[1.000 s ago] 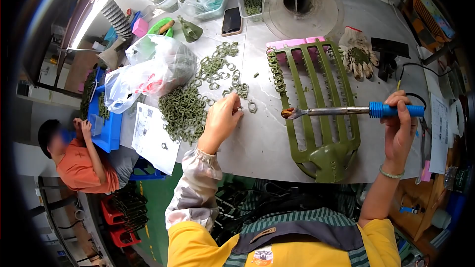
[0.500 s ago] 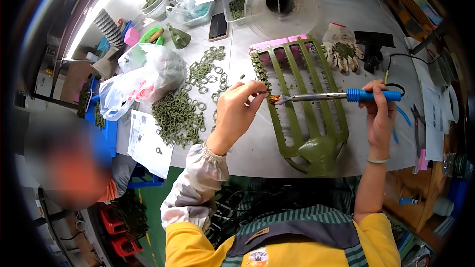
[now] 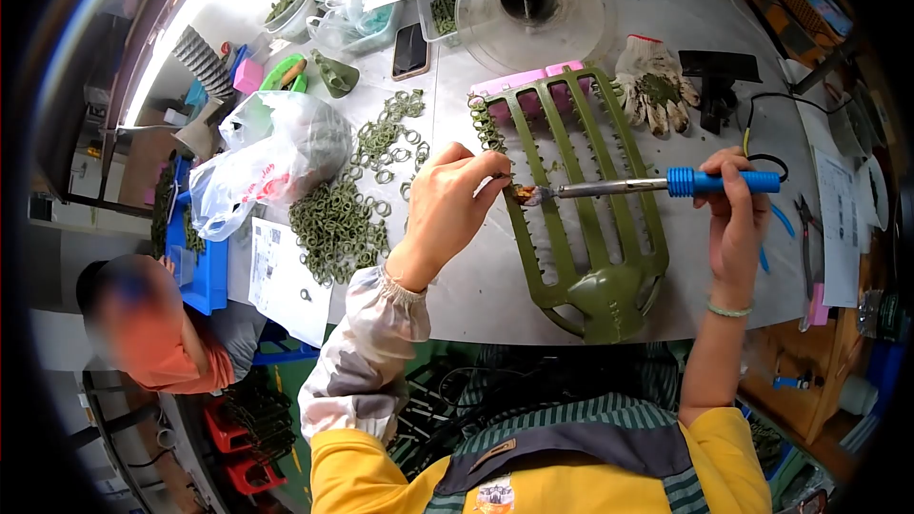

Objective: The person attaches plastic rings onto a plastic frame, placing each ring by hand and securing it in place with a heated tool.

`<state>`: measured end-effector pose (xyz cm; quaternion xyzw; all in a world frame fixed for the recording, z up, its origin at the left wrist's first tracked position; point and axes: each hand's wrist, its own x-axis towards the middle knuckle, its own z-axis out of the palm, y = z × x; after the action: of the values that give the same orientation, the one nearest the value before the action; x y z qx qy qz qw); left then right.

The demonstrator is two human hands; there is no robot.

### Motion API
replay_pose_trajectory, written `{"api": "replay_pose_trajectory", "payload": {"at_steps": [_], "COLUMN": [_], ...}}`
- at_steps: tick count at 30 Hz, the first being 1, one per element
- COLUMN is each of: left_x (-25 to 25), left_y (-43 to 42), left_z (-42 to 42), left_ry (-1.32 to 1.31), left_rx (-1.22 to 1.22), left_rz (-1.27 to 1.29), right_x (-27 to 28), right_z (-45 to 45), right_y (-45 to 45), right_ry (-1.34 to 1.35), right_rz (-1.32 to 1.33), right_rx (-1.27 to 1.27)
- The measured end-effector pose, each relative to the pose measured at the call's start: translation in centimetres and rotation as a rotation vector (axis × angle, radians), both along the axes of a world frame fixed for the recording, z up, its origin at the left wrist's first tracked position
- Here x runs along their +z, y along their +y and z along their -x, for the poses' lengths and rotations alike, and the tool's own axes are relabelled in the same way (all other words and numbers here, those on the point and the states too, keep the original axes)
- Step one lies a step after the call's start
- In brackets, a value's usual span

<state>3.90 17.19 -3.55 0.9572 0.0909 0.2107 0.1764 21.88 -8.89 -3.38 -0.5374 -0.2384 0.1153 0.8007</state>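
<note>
A soldering iron [image 3: 614, 187] with a blue handle is gripped in my right hand [image 3: 735, 224], its stained tip pointing left. That tip meets the left bar of a green forked frame [image 3: 614, 295], which lies on the table with small stubs along its bars. Closed in a pinch beside the tip, my left hand [image 3: 446, 205] holds a small green ring, mostly hidden by the fingertips. Attached green rings [image 3: 484, 122] line the upper part of that same bar. Left of my left hand lies a pile of loose green rings [image 3: 335, 228].
Pink blocks [image 3: 533, 81] lie under the frame's far end. Behind are a clear round lid-like disc [image 3: 476, 19], a phone [image 3: 411, 50] and a stained glove [image 3: 655, 86]. A plastic bag [image 3: 271, 171] and printed sheet [image 3: 286, 276] lie left. Another person [image 3: 157, 333] is at far left.
The view has shifted slightly. Both hands stay at the frame's left bar, with the iron's tip by my left fingertips. The other person at the left has leaned away from the table.
</note>
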Motion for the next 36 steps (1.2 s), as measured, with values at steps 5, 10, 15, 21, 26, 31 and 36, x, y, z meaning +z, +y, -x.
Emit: {"api": "replay_pose_trajectory", "payload": {"at_steps": [5,10,15,21,26,31,36], "left_x": [-0.7,-4.0,-6.5,-2.5,-0.8,-1.3,-1.8], "left_y": [1.9,4.1,3.4,0.2,-2.0,-1.8,-1.7], "left_z": [1.0,3.9,4.3,4.6,3.0,1.4,0.8], "left_ry": [-0.269,0.358,0.227,0.009,-0.163,-0.201,-0.196], "left_rx": [0.189,0.440,0.387,0.194,0.089,0.051,0.047], "left_rz": [0.525,0.470,0.362,0.634,0.513,0.099,0.067], "right_x": [0.5,0.6,0.8,0.5,-0.1,-0.9,-1.3], "right_z": [0.2,0.4,0.5,0.6,0.6,0.7,0.9], "right_y": [-0.5,-0.8,-0.9,-1.4,-0.8,-0.1,0.7], "right_ry": [0.037,0.035,0.015,-0.005,0.013,0.039,0.041], "right_rz": [0.021,0.016,0.019,0.045,0.026,-0.002,-0.023], "right_rx": [-0.023,-0.003,0.013,-0.004,0.005,0.028,0.049]}}
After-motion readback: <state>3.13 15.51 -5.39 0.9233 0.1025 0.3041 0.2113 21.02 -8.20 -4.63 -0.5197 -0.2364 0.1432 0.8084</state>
